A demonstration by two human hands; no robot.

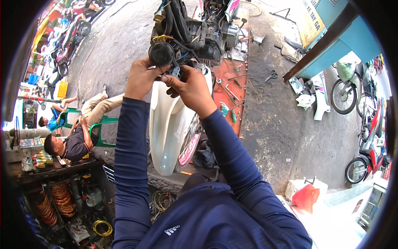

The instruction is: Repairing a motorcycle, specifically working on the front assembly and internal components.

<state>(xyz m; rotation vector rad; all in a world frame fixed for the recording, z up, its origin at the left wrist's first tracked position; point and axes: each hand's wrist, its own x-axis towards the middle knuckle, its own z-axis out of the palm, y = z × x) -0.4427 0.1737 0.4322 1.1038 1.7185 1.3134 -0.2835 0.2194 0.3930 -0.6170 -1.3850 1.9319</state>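
In front of me stands a partly stripped motorbike (207,39), its cables and frame parts exposed above a white front mudguard (168,120). A round black horn (161,53) sits at the front of it. My left hand (141,79) is closed at the horn's lower edge, with its thumb toward the right. Close beside it, my right hand (191,88) pinches a small grey metal bracket (176,72) with holes, between thumb and forefinger. The two thumbs nearly meet. My fingers partly hide the fastening point behind them.
Wrenches and screwdrivers (234,116) lie on a red platform (224,68) at the right. Scissors (271,75) are on the ground beyond. A person (74,143) sits on a green chair (101,128) at the left, above a parts shelf (62,174). Parked motorbikes (369,145) line the far right.
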